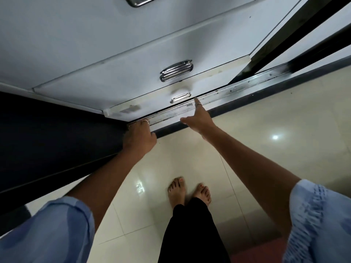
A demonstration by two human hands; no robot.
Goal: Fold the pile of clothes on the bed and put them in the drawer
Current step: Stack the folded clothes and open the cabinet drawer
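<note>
The left hand (139, 136) curls its fingers over the bottom edge of the lowest drawer (152, 103) at its seven o'clock corner, though whether it truly grips that edge is hard to tell, while the right hand (197, 118) is spread with straight fingers, its forefinger touching the front just below the small metal handle (180, 98) at about one o'clock from the palm. The drawer looks stiff, smooth and fairly heavy sheet metal, so it probably slides best taken by the handle or pushed evenly at both ends. No clothes or bed show here; above sits a second drawer's larger handle (176, 71), and below, bare feet (190, 190) stand on glossy tile floor (266, 149).
</note>
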